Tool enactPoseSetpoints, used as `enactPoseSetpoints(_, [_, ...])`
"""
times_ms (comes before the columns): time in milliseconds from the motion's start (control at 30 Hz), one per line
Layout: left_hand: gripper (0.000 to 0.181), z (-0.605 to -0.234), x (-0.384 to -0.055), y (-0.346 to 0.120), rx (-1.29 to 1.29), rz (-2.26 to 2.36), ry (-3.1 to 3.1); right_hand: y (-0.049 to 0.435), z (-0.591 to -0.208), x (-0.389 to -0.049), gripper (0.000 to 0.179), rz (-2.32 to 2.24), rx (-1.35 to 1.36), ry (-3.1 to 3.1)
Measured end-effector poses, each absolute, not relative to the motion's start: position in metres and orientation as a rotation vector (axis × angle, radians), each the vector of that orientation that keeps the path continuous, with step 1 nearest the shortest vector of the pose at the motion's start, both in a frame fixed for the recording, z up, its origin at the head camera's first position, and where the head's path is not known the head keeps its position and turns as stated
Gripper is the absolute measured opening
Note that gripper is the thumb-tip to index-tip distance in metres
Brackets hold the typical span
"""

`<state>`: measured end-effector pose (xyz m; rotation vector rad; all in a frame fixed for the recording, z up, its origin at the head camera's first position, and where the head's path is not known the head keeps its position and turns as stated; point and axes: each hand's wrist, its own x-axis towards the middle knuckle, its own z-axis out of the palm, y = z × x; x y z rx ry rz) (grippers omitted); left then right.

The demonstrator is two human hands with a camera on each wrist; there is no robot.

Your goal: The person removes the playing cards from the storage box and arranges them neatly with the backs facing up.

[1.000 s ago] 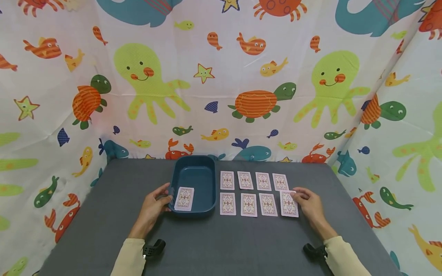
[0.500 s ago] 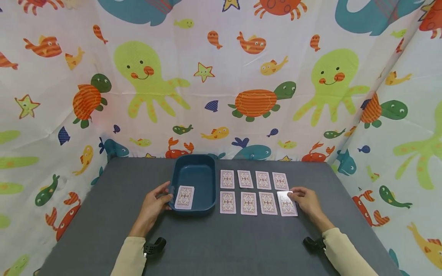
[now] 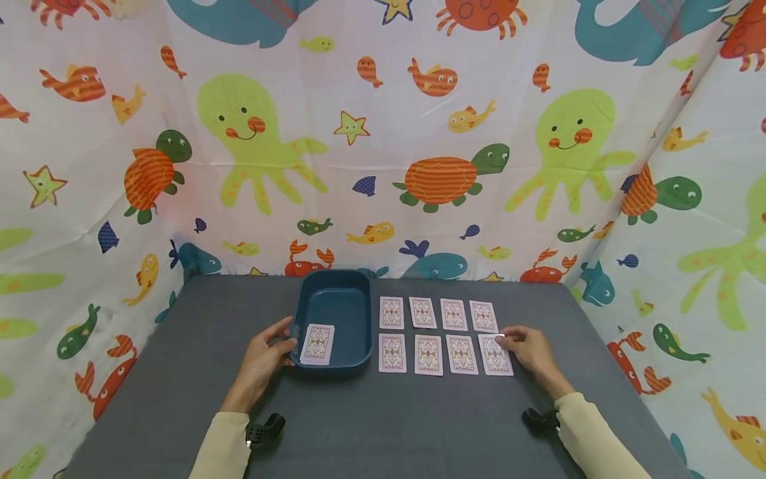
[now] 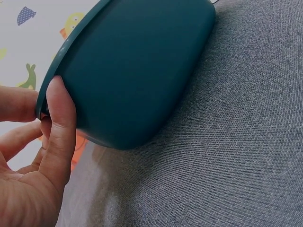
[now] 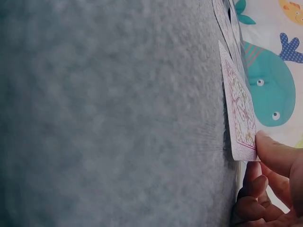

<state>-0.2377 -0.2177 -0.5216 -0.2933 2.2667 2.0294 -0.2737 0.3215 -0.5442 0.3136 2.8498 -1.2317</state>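
At the tray's left side, my left hand (image 3: 260,359) grips the rim of a dark teal plastic tray (image 3: 347,316). The left wrist view shows the thumb against the tray's outer wall (image 4: 132,71) and a finger over the rim. Face-down playing cards (image 3: 317,344) lie in the tray's near left corner; how many cannot be told. My right hand (image 3: 529,351) pinches the far right edge of a playing card (image 3: 495,356), the rightmost of the near row. From the right wrist, that card (image 5: 240,109) looks slightly tilted, its patterned back showing, thumb on its edge.
Two rows of face-down cards, a far row (image 3: 437,314) and a near row (image 3: 427,355), lie right of the tray on the grey cloth-covered table (image 3: 383,426). A sea-animal curtain (image 3: 359,166) closes off the back and sides.
My right hand has shifted slightly left with its card, which has come down and turned a little in line with the near row. The left hand keeps its hold on the tray.
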Motion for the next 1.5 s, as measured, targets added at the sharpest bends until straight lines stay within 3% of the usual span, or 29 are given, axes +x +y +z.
enactPoseSetpoints(800, [0.055, -0.524, -0.238, -0.217, -0.28, 2.049, 2.268, 0.319, -0.542, -0.274, 0.034, -1.148, 0.317, 2.98])
enactPoseSetpoints(1500, [0.055, -0.524, -0.238, -0.218, -0.275, 2.047, 2.257, 0.262, -0.488, -0.262, 0.035, -1.461, 0.207, 2.911])
